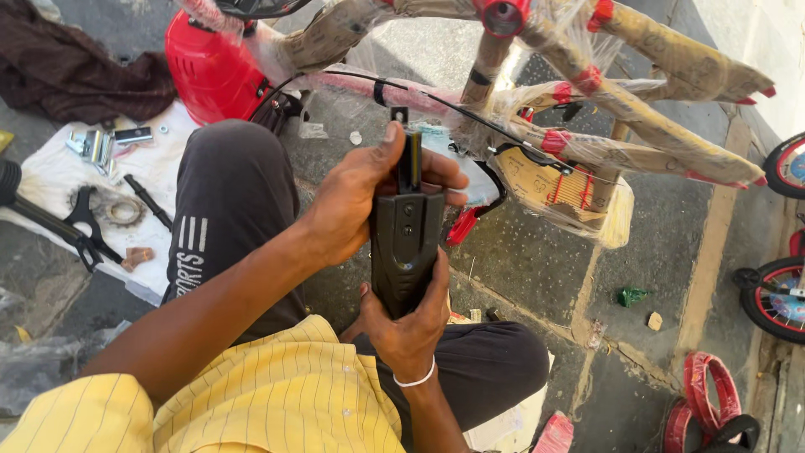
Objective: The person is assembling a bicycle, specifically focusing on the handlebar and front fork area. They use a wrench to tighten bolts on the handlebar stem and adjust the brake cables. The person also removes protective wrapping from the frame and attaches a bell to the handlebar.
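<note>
I hold a black plastic bicycle part [404, 250], long and upright, with a narrow black stem rising from its top. My left hand [360, 197] wraps the upper end, thumb up along the stem. My right hand [411, 323] cups the lower end from below; a white band sits on that wrist. Just beyond lies a red bicycle frame [587, 101] wrapped in brown cardboard and clear plastic.
A white cloth [50, 180] at left carries a black crank with chainring [105, 214], small metal parts [96, 144] and a tool. A red plastic piece [210, 71] stands behind my knee. Small bicycle wheels [776, 298] and red tyres [704, 403] lie right.
</note>
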